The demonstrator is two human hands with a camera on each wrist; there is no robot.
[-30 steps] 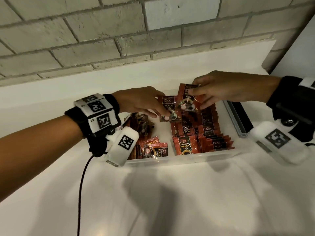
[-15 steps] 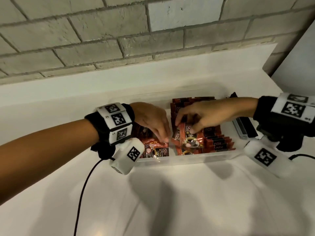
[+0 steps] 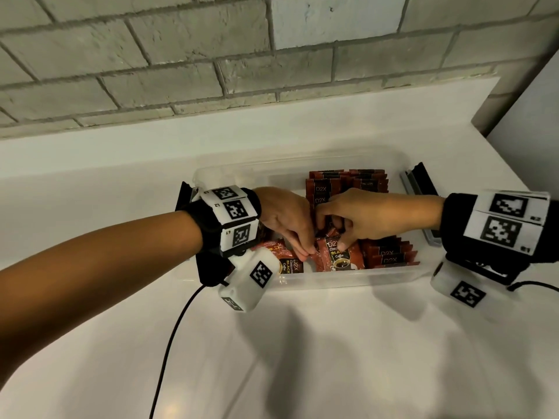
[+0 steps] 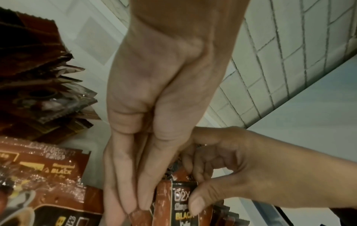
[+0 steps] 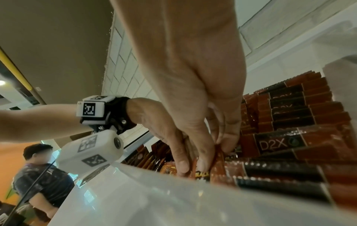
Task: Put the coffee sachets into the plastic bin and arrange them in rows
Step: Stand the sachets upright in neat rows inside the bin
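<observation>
Both hands have dropped lower into the bin since a moment ago: the right hand pinches the top of an upright sachet, and the left hand pinches that sachet's left edge with straight fingertips. The sachet now stands at the front of the middle row instead of in the air. The bin sits on the white counter.

My feed is dim and warm-tinted; soft double shadows fall toward me across the white desk. Both wrist views bend at the edges, grainy, with nearby sachets blurred.
</observation>
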